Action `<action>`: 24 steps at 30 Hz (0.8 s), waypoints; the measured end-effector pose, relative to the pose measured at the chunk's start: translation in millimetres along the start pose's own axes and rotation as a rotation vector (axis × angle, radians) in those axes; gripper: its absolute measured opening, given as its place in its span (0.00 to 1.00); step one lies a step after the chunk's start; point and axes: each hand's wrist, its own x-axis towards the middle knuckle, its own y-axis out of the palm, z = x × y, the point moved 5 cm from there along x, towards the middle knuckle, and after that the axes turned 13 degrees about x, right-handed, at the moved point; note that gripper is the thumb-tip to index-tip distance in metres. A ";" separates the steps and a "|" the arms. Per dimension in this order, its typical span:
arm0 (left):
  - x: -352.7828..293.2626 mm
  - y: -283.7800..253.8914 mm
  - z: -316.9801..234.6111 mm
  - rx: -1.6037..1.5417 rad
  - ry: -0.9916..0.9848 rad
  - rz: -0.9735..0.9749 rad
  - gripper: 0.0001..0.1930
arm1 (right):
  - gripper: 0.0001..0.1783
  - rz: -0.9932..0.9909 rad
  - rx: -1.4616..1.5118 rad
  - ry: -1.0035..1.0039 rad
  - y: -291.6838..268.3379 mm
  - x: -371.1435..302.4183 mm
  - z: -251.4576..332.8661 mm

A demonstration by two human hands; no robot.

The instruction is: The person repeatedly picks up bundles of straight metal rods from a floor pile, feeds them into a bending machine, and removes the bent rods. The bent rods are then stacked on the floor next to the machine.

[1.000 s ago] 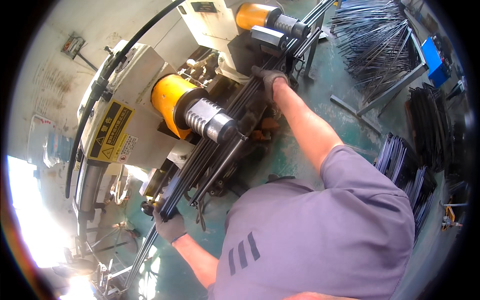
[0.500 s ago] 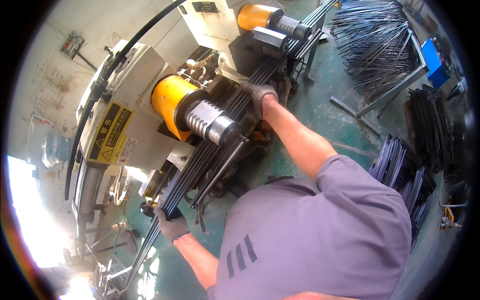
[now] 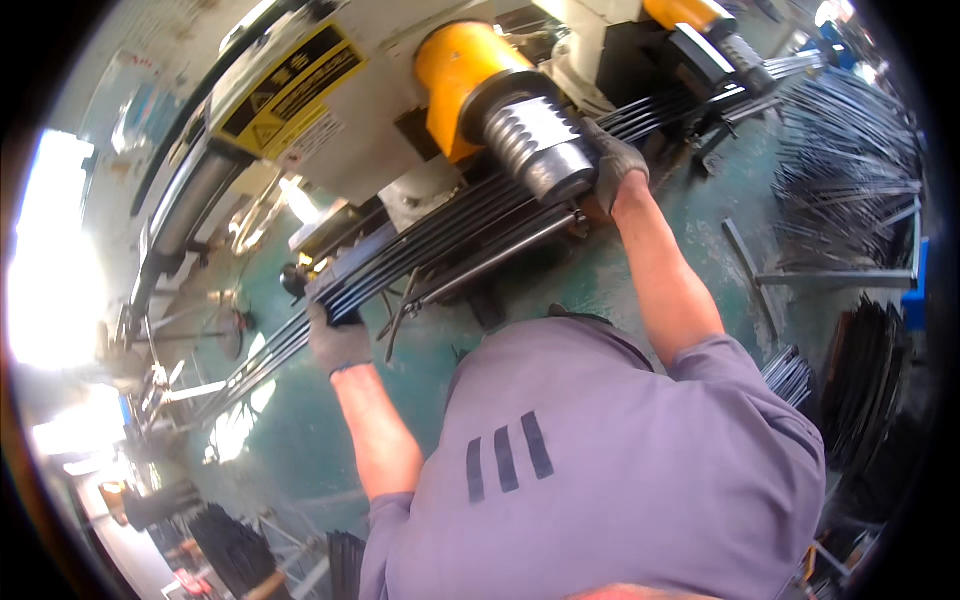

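Observation:
A bundle of long dark metal rods [image 3: 415,245] lies slantwise across the machine, from lower left to upper right. My left hand [image 3: 338,342], in a grey work glove, is closed around the rods near their lower left stretch. Farther along, my right hand [image 3: 619,168], gloved too, grips the same bundle just right of a ribbed steel cylinder [image 3: 535,140]; some of its fingers are hidden. That cylinder sticks out of a yellow housing [image 3: 462,78] above the rods. A round bar [image 3: 500,258] runs below the bundle, on my side of it.
A second yellow housing [image 3: 690,12] is at the upper right. Heaped rods [image 3: 845,170] stand at the right beside a metal frame [image 3: 835,279], with more dark bundles [image 3: 862,380] nearer. A warning plate [image 3: 292,90] marks the machine body. Bright light floods the left.
The whole view has swung, so the machine sits higher and farther right and the bundle lies flatter. Both hands remain on the rods.

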 end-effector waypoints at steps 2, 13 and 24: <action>-12.0 13.6 13.4 -0.021 -0.025 -0.018 0.17 | 0.18 0.136 0.126 0.090 5.0 5.8 -7.8; -33.5 0.5 10.3 -0.168 -0.096 0.129 0.23 | 0.14 0.196 0.111 0.323 13.9 10.7 10.9; 22.9 -172.5 -134.1 -0.196 0.189 -0.265 0.20 | 0.37 -0.044 -0.135 -0.052 -100.5 13.8 40.8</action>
